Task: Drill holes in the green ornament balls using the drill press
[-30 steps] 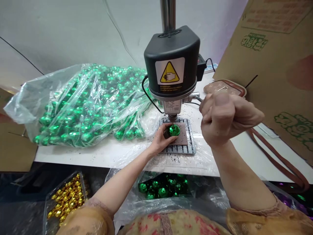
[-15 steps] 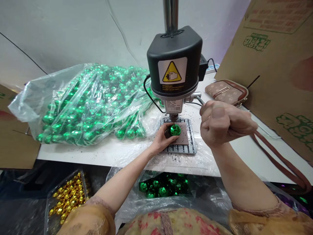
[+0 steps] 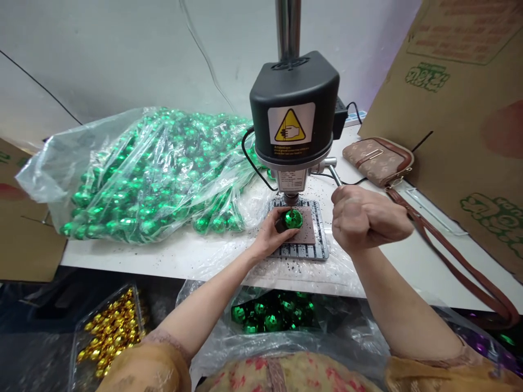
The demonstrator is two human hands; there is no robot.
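A shiny green ball [image 3: 293, 219] with a small hole on top sits on a brown pad [image 3: 307, 233] over the slotted metal base [image 3: 321, 250] of a small drill press [image 3: 294, 117]. My left hand [image 3: 270, 234] grips the ball from the left, thumb in front and fingers behind. Right above the ball is the chuck [image 3: 291, 198], with a thin bit reaching down to the ball's top. My right hand [image 3: 365, 219] is closed round the end of the press's metal lever [image 3: 335, 173]. Dark shavings are scattered over the base and table.
A clear bag full of green balls [image 3: 151, 174] lies left of the press. An open bag of green balls [image 3: 273, 316] hangs below the table edge, beside a tray of gold balls [image 3: 110, 332]. At right are a patterned purse [image 3: 378, 160] and a cardboard box [image 3: 469, 125].
My right hand has moved down and slightly left with the lever, and more of the lever shows. The press head sits a little lower in view. My left hand stays on the ball.
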